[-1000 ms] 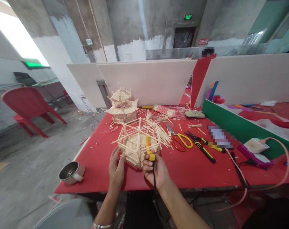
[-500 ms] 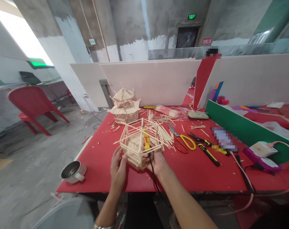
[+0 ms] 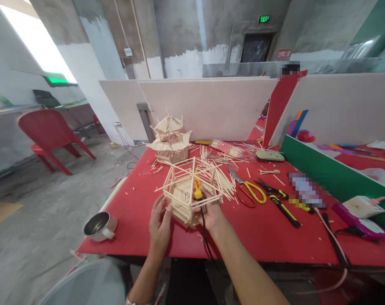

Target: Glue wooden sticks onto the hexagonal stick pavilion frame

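Observation:
Both hands hold a six-sided wooden-stick frame (image 3: pixel 182 214) just above the table's front part, its open top crossed by spoke-like sticks. My left hand (image 3: pixel 160 218) is closed on its left side, thumb in front. At the right side is my right hand (image 3: pixel 211 214), closed around the lower edge, with its fingers partly hidden behind the sticks. A yellow corded tool (image 3: pixel 198 191), perhaps a glue gun, rests in that same hand; its black cord hangs down over the table edge. Behind stands a tiered stick pagoda (image 3: pixel 170 142).
Loose sticks (image 3: pixel 226 182) lie behind the frame. To the right are scissors (image 3: pixel 254 192), pliers (image 3: pixel 280 205), a pixelated phone-like object (image 3: pixel 307 190) and a purple power strip (image 3: pixel 359 222). A metal mug (image 3: pixel 100 226) stands at the left edge; a green divider (image 3: pixel 332 178) is at right.
The camera view has turned slightly left, so the surroundings sit a little further right. Both hands keep their hold on the stick frame, which shows hardly any other movement.

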Tool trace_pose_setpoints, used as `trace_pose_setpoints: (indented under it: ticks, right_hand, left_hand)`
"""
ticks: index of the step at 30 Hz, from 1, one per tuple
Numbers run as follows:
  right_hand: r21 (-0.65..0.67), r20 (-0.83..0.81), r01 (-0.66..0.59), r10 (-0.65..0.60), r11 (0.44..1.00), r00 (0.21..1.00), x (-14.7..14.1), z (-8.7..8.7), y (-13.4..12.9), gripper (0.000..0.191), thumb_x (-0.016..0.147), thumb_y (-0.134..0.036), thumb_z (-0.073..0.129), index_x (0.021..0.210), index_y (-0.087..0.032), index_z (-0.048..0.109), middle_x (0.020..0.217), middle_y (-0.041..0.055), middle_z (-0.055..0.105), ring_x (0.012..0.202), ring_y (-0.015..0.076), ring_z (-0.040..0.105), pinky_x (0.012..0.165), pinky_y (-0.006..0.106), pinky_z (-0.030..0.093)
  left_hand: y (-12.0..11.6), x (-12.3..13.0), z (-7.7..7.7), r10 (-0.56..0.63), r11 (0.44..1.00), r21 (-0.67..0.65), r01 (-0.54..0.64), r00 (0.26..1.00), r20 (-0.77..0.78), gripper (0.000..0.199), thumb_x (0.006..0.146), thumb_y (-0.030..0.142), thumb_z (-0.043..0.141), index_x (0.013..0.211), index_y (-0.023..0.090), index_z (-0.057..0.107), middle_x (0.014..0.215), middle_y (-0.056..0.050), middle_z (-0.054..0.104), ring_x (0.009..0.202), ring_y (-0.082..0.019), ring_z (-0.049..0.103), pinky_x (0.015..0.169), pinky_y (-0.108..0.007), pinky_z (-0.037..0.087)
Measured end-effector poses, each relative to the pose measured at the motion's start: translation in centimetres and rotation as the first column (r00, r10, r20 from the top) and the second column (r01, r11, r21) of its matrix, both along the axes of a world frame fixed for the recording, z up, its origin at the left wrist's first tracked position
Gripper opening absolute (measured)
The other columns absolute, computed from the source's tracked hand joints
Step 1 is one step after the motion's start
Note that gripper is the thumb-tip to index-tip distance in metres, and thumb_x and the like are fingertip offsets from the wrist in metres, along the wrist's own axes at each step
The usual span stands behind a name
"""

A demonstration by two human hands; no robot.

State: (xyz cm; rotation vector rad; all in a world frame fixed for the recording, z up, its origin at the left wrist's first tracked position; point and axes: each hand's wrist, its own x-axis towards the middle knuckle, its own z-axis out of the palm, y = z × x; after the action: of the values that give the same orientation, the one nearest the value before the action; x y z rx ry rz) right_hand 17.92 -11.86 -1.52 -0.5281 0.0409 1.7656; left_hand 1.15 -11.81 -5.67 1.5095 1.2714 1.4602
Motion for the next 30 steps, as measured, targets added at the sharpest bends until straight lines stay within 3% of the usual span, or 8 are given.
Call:
trace_pose_setpoints:
  ticks: [7, 15, 30]
  right_hand:
    - [-0.013, 0.025, 0.0, 0.001, 1.0, 1.0, -0.2, -0.3, 0.8, 0.031, 0.079, -0.046, 0.072, 0.075, -0.019, 0.059, 0.046, -0.0067, 0.05, 0.04, 0.0065, 0.045, 0.036, 0.013, 0.033]
    - [0.003, 0.046, 0.012, -0.012, 1.0, 0.999, -0.2, -0.6, 0.0, 0.03, 0.078, -0.045, 0.074, 0.079, -0.018, 0.06, 0.053, -0.0056, 0.056, 0.039, 0.0047, 0.042, 0.035, 0.013, 0.033]
    - [-0.001, 0.189, 0.053, -0.052, 0.999, 0.981, -0.5, 0.1, 0.6, 0.033, 0.077, -0.05, 0.073, 0.078, -0.02, 0.06, 0.045, -0.0078, 0.048, 0.033, 0.0043, 0.037, 0.031, 0.013, 0.029]
  left_hand:
    - [0.0, -0.1, -0.3, -0.003, 1.0, 0.003, 0.003, 1.0, 0.005, 0.041, 0.088, 0.047, 0.06, 0.119, 0.022, 0.067, 0.139, -0.012, 0.056, 0.13, -0.028, 0.051, 0.108, -0.042, 0.043]
    - [0.0, -0.2, -0.5, -0.027, 1.0, 0.01, 0.027, 0.999, 0.025, 0.04, 0.089, 0.045, 0.06, 0.121, 0.022, 0.066, 0.14, -0.012, 0.055, 0.129, -0.027, 0.053, 0.107, -0.041, 0.045]
    - [0.1, -0.2, -0.7, -0.025, 1.0, 0.012, 0.025, 1.0, 0.012, 0.039, 0.09, 0.043, 0.06, 0.121, 0.022, 0.066, 0.141, -0.012, 0.054, 0.127, -0.027, 0.055, 0.109, -0.043, 0.043]
